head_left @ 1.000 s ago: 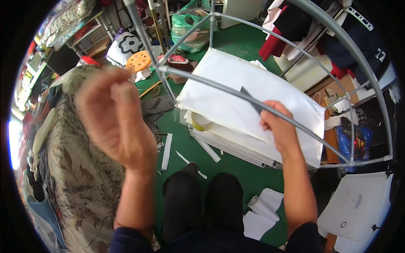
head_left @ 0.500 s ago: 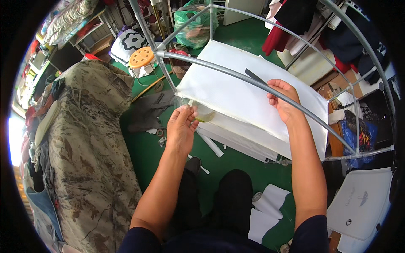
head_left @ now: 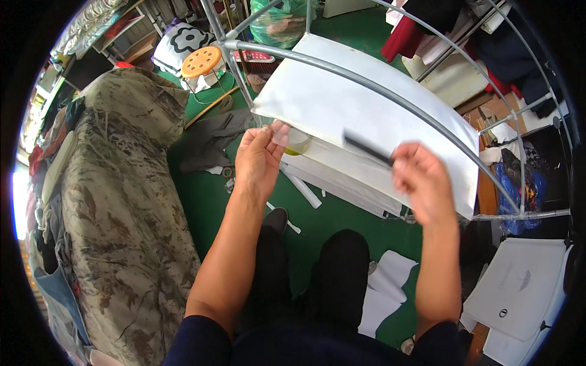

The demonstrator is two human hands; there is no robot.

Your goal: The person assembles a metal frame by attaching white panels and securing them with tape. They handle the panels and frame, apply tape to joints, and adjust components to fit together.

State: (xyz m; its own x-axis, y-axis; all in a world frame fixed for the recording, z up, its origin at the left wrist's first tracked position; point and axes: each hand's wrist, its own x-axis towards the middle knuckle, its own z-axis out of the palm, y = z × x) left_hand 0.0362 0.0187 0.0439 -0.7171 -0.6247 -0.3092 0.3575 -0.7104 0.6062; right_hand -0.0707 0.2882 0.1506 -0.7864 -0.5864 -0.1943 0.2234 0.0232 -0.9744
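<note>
My left hand [head_left: 256,158] is closed in a pinch at the near left corner of a white sheet-covered panel [head_left: 360,91]. A piece of clear tape [head_left: 281,132] shows at its fingertips. Beside those fingers, a tape roll with a yellow-green tint [head_left: 298,143] hangs against the panel's near edge. My right hand [head_left: 424,180], smeared by motion, grips a narrow, dark, flat strip [head_left: 366,147] that points left over the panel; its exact kind is unclear. A curved grey metal tube [head_left: 366,86] passes above the white panel, part of a frame.
A camouflage-covered heap [head_left: 122,201] stands at the left. An orange-topped stool [head_left: 201,62] and a green bag [head_left: 278,24] are farther back. White sheet scraps [head_left: 387,283] and a white tube [head_left: 302,189] lie on the green floor. At lower right leans a white panel [head_left: 519,287].
My right hand has drawn the dark strip nearer to me, from beneath the tube to this side of it. My left hand stays by the panel's corner. The view has shifted slightly.
</note>
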